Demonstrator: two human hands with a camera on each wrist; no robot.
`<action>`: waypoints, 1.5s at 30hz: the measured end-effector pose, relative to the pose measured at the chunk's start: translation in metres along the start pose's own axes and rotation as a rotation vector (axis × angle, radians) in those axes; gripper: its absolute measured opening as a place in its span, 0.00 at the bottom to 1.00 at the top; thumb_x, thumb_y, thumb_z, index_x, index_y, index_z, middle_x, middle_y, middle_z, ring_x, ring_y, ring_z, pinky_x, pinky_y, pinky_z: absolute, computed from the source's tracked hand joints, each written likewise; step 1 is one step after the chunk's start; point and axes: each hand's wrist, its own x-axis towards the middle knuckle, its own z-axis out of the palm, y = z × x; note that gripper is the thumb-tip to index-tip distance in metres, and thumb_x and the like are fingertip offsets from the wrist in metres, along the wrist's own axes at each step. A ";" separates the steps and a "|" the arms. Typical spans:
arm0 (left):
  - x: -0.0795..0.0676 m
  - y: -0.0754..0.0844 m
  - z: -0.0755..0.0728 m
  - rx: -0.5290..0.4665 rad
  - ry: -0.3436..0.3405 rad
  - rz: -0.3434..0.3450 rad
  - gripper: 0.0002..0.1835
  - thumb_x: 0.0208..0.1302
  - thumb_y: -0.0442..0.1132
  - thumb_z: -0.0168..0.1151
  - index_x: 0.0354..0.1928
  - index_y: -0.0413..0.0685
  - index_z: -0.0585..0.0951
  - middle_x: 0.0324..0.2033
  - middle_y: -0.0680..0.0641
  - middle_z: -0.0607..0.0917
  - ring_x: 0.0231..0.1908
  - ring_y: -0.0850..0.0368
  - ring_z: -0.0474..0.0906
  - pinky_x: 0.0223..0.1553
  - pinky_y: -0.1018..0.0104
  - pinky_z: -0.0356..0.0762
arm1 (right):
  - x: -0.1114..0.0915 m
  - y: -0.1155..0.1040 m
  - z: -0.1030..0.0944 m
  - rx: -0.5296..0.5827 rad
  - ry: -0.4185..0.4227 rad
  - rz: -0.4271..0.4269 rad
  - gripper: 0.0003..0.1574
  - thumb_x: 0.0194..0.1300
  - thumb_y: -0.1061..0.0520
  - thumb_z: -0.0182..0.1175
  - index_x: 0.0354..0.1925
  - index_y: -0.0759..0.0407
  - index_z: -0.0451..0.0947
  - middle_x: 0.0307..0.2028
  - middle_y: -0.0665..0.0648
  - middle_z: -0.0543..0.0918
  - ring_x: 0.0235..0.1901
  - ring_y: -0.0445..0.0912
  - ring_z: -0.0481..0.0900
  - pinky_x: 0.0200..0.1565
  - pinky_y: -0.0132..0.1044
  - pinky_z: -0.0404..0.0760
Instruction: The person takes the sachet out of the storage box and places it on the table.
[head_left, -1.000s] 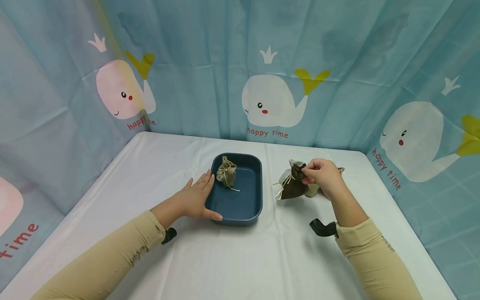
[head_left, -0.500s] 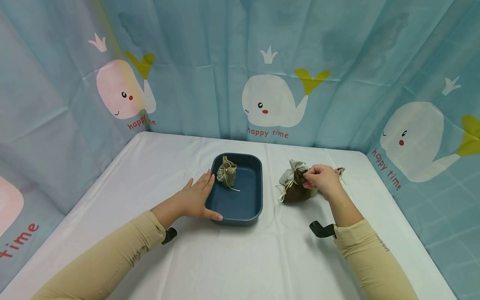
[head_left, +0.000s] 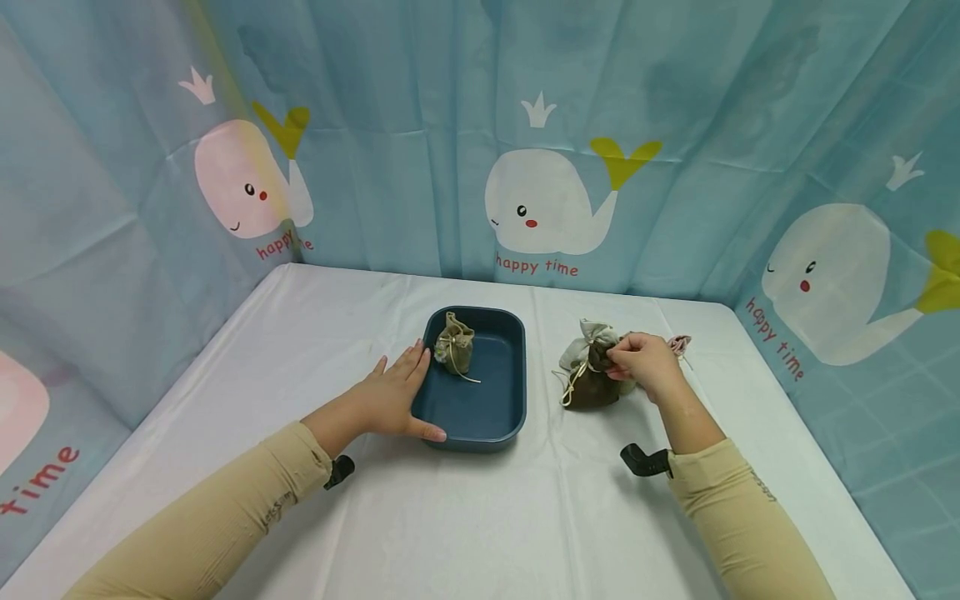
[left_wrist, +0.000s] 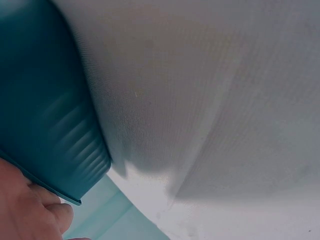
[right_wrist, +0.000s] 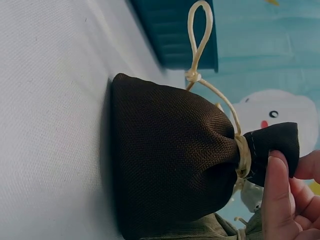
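My left hand [head_left: 386, 400] lies against the left side of a dark blue rectangular tray [head_left: 487, 408], fingers stretched along its rim and thumb at the near left corner. Inside the tray, toward the back left, stands a small olive-tan drawstring pouch [head_left: 456, 348] with its cord trailing. My right hand [head_left: 648, 362] pinches the gathered neck of a dark brown drawstring pouch [right_wrist: 170, 155] between thumb and fingers. That pouch's base meets the white cloth, and a cream cord loop sticks out from its tie.
Close behind the brown pouch is a pale grey pouch [head_left: 596, 332]. A pinkish pouch top [head_left: 679, 343] shows past my right hand, and an olive pouch [right_wrist: 200, 227] sits alongside, partly hidden. Blue curtains [head_left: 420, 167] with whale prints surround the white-covered table [head_left: 465, 533].
The brown pouch has come down from a tilted, raised position onto the cloth and stands more upright, with my right hand still pinching its neck. My left hand and the tray have stayed put.
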 end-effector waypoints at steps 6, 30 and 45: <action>0.001 0.000 0.001 0.005 0.008 0.004 0.71 0.34 0.83 0.50 0.71 0.42 0.37 0.70 0.42 0.33 0.70 0.49 0.32 0.63 0.39 0.38 | 0.000 -0.002 -0.002 0.028 -0.014 0.011 0.09 0.62 0.66 0.55 0.33 0.76 0.72 0.24 0.55 0.77 0.20 0.41 0.81 0.30 0.35 0.81; -0.002 0.001 -0.001 -0.017 0.017 0.013 0.70 0.35 0.81 0.52 0.71 0.40 0.39 0.70 0.41 0.34 0.70 0.47 0.34 0.63 0.38 0.38 | -0.002 -0.025 -0.008 -0.033 -0.005 -0.044 0.17 0.64 0.60 0.56 0.40 0.77 0.71 0.25 0.54 0.81 0.25 0.43 0.83 0.39 0.46 0.80; -0.001 0.001 0.000 -0.012 0.024 0.009 0.71 0.34 0.83 0.50 0.71 0.41 0.38 0.70 0.42 0.34 0.70 0.47 0.34 0.63 0.39 0.38 | 0.009 -0.043 0.022 -0.054 -0.051 -0.122 0.13 0.63 0.61 0.57 0.38 0.75 0.73 0.35 0.68 0.80 0.27 0.41 0.81 0.33 0.34 0.81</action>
